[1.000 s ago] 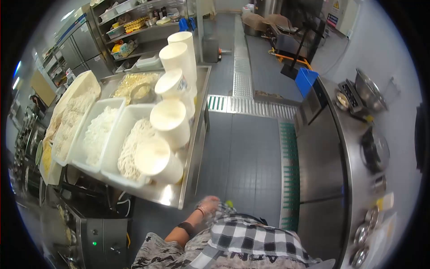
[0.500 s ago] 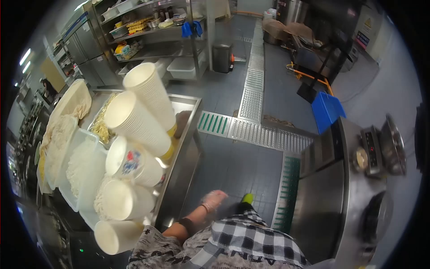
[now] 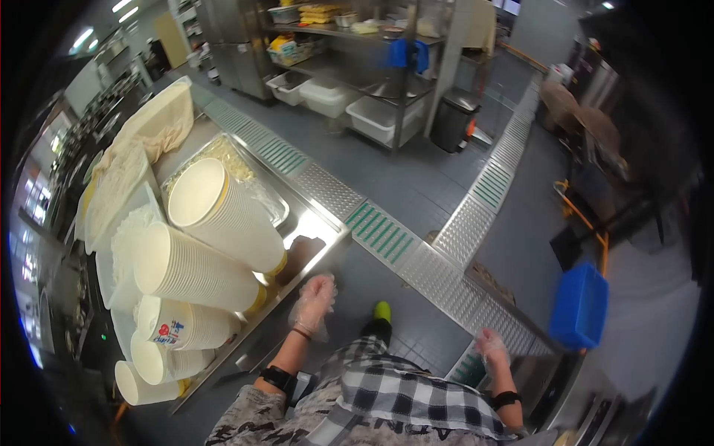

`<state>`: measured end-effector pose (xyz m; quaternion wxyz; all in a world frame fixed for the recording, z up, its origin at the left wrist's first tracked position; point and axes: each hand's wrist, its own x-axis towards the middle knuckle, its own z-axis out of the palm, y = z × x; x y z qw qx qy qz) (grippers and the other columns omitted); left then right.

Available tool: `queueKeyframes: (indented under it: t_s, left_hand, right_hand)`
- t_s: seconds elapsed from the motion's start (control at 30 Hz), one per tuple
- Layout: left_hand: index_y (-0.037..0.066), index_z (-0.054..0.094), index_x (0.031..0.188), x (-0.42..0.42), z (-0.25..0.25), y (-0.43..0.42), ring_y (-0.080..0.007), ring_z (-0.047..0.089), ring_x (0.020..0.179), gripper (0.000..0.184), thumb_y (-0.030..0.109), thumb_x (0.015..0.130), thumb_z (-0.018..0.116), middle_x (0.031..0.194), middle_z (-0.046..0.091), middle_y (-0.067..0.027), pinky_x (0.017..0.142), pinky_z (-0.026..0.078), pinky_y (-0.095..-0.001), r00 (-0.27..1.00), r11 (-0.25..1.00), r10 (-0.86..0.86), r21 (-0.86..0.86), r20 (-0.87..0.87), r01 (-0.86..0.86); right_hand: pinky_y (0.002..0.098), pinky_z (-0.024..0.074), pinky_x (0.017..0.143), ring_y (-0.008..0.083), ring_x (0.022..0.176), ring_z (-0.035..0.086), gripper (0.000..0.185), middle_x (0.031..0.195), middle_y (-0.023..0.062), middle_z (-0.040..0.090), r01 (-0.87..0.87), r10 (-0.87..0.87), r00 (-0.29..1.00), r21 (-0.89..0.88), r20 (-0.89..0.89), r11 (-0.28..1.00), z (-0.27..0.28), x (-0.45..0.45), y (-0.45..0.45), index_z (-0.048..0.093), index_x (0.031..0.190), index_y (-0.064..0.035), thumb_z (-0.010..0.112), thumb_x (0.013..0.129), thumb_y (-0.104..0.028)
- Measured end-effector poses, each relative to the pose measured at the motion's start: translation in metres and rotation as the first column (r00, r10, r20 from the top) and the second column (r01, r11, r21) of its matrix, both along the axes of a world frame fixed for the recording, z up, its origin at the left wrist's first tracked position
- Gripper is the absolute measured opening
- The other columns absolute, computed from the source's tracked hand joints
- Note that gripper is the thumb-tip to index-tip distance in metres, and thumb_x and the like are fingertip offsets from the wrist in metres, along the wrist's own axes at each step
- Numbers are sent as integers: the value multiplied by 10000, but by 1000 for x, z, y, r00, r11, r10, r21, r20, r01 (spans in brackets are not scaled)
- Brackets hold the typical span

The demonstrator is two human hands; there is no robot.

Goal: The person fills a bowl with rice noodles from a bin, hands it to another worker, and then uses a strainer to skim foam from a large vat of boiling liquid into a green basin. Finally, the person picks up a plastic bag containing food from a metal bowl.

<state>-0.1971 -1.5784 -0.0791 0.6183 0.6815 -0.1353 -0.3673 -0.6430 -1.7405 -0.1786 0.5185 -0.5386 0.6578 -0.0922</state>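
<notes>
My left hand (image 3: pixel 315 301), in a clear plastic glove, hangs just off the steel table's edge (image 3: pixel 327 249). Its fingers are curled in, and nothing shows in them. My right hand (image 3: pixel 491 348), also gloved, is low over the floor on the right, its fingers loosely closed with no object visible. Closest to the left hand are tall stacks of white paper cups (image 3: pixel 227 223) and another long stack (image 3: pixel 197 271), both leaning. Below them lie shorter stacks, one a printed cup stack (image 3: pixel 186 323). Behind the cups are a metal tray of shredded food (image 3: pixel 279 212) and a cloth-covered tub (image 3: pixel 152 123).
A grated drain channel (image 3: pixel 379 234) crosses the grey floor. A blue bin (image 3: pixel 580 305) stands at right, a dark trash can (image 3: pixel 454 123) farther back. Steel shelving (image 3: pixel 364 37) with white tubs (image 3: pixel 383 119) is at the rear. A steel counter (image 3: pixel 595 394) lies lower right.
My view has swung left and the cup stacks sit lower in it. My left hand has risen beside the table edge. My right hand has come into view.
</notes>
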Motion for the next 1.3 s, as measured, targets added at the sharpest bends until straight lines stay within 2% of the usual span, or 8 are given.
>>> queueKeyframes:
  t_s: [0.17,0.23,0.3,0.53,0.83,0.9,0.97,1.3]
  left_hand:
    - [16,482,1046,49,-5,-85,-82,484,636,301,187,800,510,767,514,-36,514,433,-215,973,995,100,-20,208,-98]
    - [20,483,1046,69,-21,-115,-78,474,628,287,178,807,508,758,498,-21,513,429,-213,947,975,217,-93,237,-200]
    - [20,482,1049,80,-6,-143,-75,463,618,286,175,810,512,745,483,-16,521,431,-214,921,946,322,-100,219,-307]
    - [36,471,1072,138,-5,-218,-96,480,618,313,170,794,521,750,494,-26,497,440,-228,859,856,488,105,152,-505]
    - [50,521,978,178,-6,-276,-92,498,551,209,127,784,517,761,538,-39,444,431,-213,596,587,789,98,150,-803]
    - [66,516,968,187,11,-287,-77,477,526,180,114,795,504,732,529,-24,430,415,-199,459,458,887,33,55,-888]
    - [70,514,962,209,12,-293,-76,469,513,171,100,796,495,719,525,-29,429,410,-192,384,384,923,9,35,-923]
    - [65,503,972,441,4,-359,-56,449,515,144,110,835,495,709,516,-22,433,403,-180,298,297,954,-133,9,-946]
  right_hand:
    - [314,467,669,213,809,573,334,975,119,565,-149,161,984,149,-72,978,10,23,-98,509,1075,-16,508,773,-159]
    - [368,465,680,290,781,577,255,934,141,581,-859,650,447,-93,-615,503,22,11,-113,582,936,-40,566,719,-174]
    - [421,451,708,342,799,563,184,929,156,581,-877,673,451,-431,-587,212,-76,-76,-135,622,801,-69,580,689,-208]
    - [425,440,735,337,847,550,208,951,166,574,-755,715,478,176,-510,631,-41,6,-295,612,849,-63,552,707,-202]
    - [432,426,770,332,910,534,243,979,179,566,-987,721,-156,82,-676,-137,-6,288,-589,598,911,-56,517,730,-195]
    - [362,422,495,251,526,542,295,559,131,526,-983,718,159,-42,-677,178,-65,399,-656,538,533,-45,458,701,-273]
    - [307,438,475,189,560,555,187,715,89,577,-613,605,789,-68,-106,788,-39,513,-662,566,897,-36,493,773,-156]
    - [306,457,681,158,731,577,382,875,77,612,-964,969,232,111,-85,240,13,791,-633,500,1116,-36,504,800,-250]
